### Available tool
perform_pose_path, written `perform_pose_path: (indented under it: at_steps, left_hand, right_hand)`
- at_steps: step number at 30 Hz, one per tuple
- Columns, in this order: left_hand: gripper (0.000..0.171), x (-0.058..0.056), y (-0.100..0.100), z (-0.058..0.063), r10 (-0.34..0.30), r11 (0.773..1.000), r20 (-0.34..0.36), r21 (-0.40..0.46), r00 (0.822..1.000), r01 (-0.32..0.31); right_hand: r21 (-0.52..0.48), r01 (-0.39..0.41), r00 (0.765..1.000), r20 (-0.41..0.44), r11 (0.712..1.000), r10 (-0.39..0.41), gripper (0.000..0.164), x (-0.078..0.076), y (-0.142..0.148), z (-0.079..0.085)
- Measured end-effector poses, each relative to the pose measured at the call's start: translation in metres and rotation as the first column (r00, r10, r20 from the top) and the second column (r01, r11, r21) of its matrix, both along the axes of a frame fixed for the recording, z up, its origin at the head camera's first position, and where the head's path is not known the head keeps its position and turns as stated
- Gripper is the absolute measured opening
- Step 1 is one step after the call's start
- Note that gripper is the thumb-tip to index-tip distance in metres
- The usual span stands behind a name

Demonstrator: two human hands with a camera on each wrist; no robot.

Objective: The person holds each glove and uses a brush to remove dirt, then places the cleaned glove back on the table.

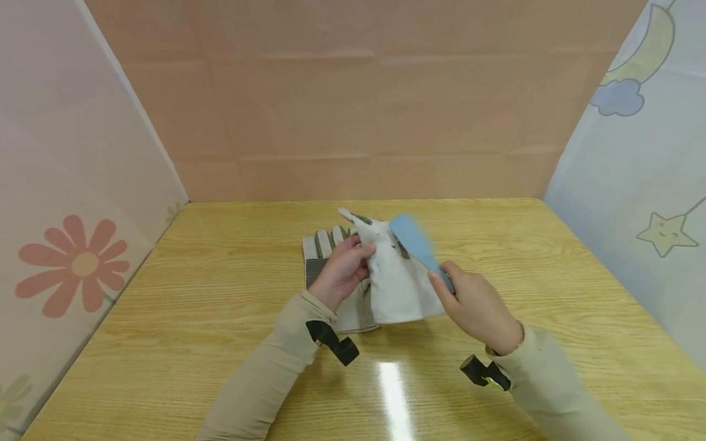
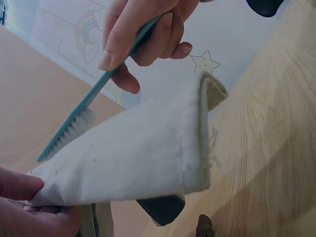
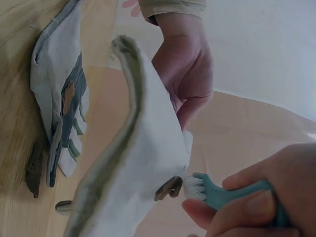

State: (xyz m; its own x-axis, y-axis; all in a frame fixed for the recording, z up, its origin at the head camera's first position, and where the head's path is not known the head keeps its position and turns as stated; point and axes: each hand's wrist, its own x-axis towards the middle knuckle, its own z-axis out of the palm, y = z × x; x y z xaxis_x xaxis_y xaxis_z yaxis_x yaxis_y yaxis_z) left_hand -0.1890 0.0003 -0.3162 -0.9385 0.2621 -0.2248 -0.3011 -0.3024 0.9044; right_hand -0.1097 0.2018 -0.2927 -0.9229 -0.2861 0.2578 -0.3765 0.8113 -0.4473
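Table under glove, peach wall behind.

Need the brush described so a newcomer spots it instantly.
Over the pale wood-grain table, the left hand holds up an off-white cloth glove. Above that cloth, the right hand grips a slim light blue-teal brush. Its stiff-looking shape and white bristles set it apart from the held glove and the gray-and-white fabric glove lying on the table.
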Motion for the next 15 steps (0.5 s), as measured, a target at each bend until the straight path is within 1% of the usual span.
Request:
perform_pose_path:
  at_steps: [4,9,13,15]
  left_hand:
    - [0.040,0.001,0.000,0.000,-0.011,1.000,0.002,-0.006,1.000,0.011]
    - [0.042,0.001,-0.001,0.001,-0.001,1.000,0.012,-0.011,1.000,0.002]
    - [0.041,-0.001,-0.003,0.002,0.001,1.000,0.005,0.003,1.000,-0.001]
    - [0.040,-0.002,-0.003,0.003,0.001,1.000,0.002,0.009,1.000,-0.001]
  right_hand:
    - [0.036,0.023,1.000,0.003,0.999,-0.023,0.022,-0.002,-0.001,0.000]
    - [0.068,0.051,0.998,0.017,0.996,-0.052,0.022,-0.004,0.004,0.001]
    - [0.065,0.076,0.996,0.049,0.995,-0.079,0.025,-0.003,0.008,0.002]
    - [0.050,0.079,0.996,0.045,0.996,-0.082,0.025,-0.002,0.009,0.003]
